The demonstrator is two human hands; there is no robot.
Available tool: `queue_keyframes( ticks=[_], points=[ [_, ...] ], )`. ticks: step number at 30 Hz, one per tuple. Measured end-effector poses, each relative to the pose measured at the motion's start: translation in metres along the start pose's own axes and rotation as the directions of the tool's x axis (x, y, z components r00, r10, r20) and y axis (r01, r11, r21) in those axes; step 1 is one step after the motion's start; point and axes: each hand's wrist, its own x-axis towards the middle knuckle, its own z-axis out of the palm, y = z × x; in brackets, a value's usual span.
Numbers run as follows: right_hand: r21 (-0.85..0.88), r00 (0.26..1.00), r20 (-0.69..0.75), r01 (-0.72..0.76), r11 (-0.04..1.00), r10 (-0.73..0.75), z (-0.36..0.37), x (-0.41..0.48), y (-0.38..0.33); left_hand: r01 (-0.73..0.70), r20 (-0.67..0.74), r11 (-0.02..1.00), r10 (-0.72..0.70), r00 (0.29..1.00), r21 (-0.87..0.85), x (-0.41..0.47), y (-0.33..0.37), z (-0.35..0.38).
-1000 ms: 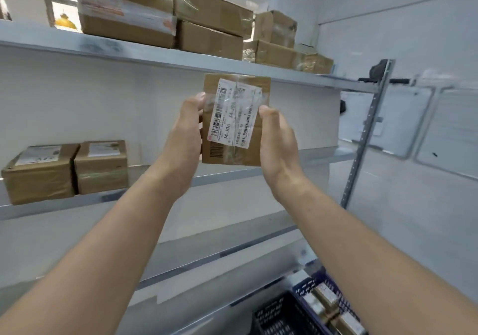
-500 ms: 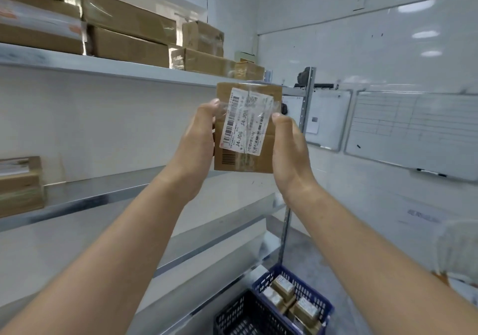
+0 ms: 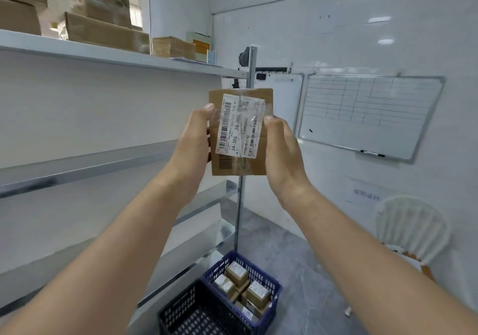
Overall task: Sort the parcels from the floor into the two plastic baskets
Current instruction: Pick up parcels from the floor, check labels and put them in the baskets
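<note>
Flat cardboard parcel (image 3: 240,169) was held up in the air btwn both hands, upright, front face toward the camera. L hand (image 3: 192,138) gripped its left edge, thumb pressed on the front near the top, fingers behind. R hand (image 3: 280,148) gripped the right edge, thumb tip on the front by the label's side. White shipping label (image 3: 239,125) sat under clear tape on the face, w/ barcodes and "J4-J06" printed sideways; a second barcode was printed on the cardboard below it.

Well below the parcel, on the grey floor (image 3: 297,257), two plastic baskets stood touching side by side: black basket (image 3: 181,309) nearer, blue basket (image 3: 277,286) behind it. Blue one held several small labelled boxes (image 3: 257,294).

Metal shelving ran along the left, w/ brown cartons (image 3: 103,28) on the top shelf (image 3: 103,55); its upright post (image 3: 247,76) rose behind the parcel. A gridded whiteboard (image 3: 367,112) hung on the right wall, and a white chair (image 3: 411,226) stood lower down, near the right edge.
</note>
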Motion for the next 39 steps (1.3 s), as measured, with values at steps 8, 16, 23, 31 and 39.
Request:
queue_keyframes(
  ticks=[8,16,23,31,39],
  points=[
    [-0.021,0.998,-0.013,-0.067,0.998,0.066,-0.072,0.048,0.062,0.060,0.022,0.998,-0.060,0.998,-0.002,0.042,-0.056,0.082],
    [-0.033,0.991,-0.067,-0.122,0.992,0.120,-0.084,0.133,0.138,0.102,0.026,0.995,-0.102,0.994,0.007,0.133,-0.136,0.112],
    [-0.055,0.977,-0.103,-0.194,0.979,0.187,-0.080,0.236,0.216,0.153,0.023,0.988,-0.152,0.988,-0.004,0.247,-0.215,0.127],
    [-0.068,0.970,-0.086,-0.235,0.970,0.229,-0.104,0.343,0.292,0.186,-0.008,0.982,-0.186,0.982,0.015,0.347,-0.284,0.167],
    [-0.042,0.961,0.082,-0.262,0.964,0.265,-0.159,0.439,0.386,0.193,-0.200,0.980,-0.179,0.963,0.051,0.401,-0.363,0.249]
  ],
)
